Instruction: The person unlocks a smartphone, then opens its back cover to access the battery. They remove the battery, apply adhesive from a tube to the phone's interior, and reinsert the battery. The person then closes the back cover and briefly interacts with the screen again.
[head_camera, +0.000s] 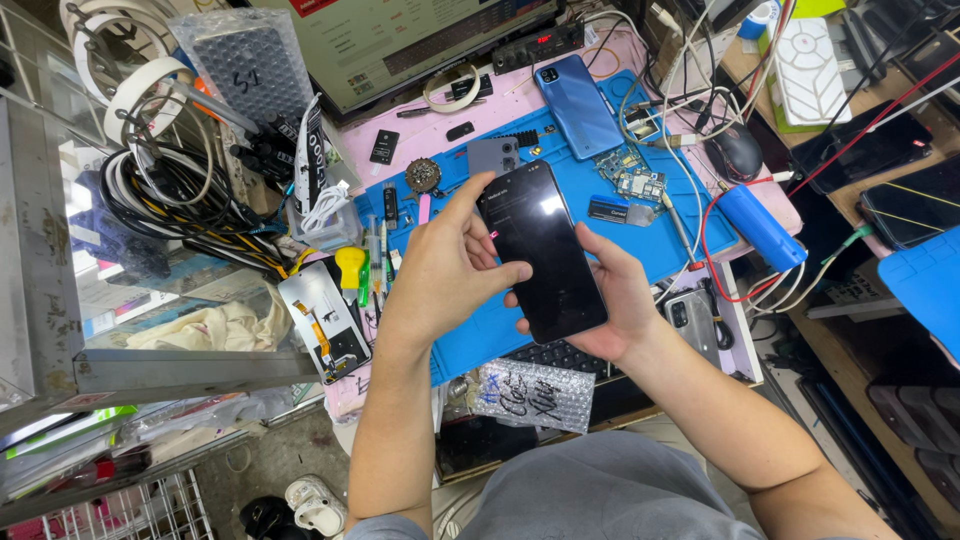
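Nearest to me, my grey-clad lap fills the bottom of the view, and just beyond it a bubble-wrap pouch (533, 393) with black scrawl lies on the near edge of the bench. A dark keyboard (560, 356) peeks out beside it, under my right wrist.

Above these I hold a black smartphone (541, 250) in both hands, screen up and tilted a little to the left, over the blue repair mat (690, 235). My right hand (612, 297) cradles it from beneath and from the right, fingers curled around its edge, so that hand is closed on the phone. My left hand (447, 268) grips its left side, thumb pressed on the glass near the middle and forefinger stretched to the top left corner.

To the left of my left arm a detached phone display panel (327, 320) with an orange flex cable lies face down, with a yellow-handled tool (350, 267) just beyond it. To the right of my right hand a grey phone back (692, 322) rests near the mat's edge.

Farther off on the mat sit a bare circuit board (634, 180), a blue cylinder (761, 226) with a red wire at its side, and a blue smartphone (578, 105) lying back up. Far left, coiled cables (175, 195) heap together.
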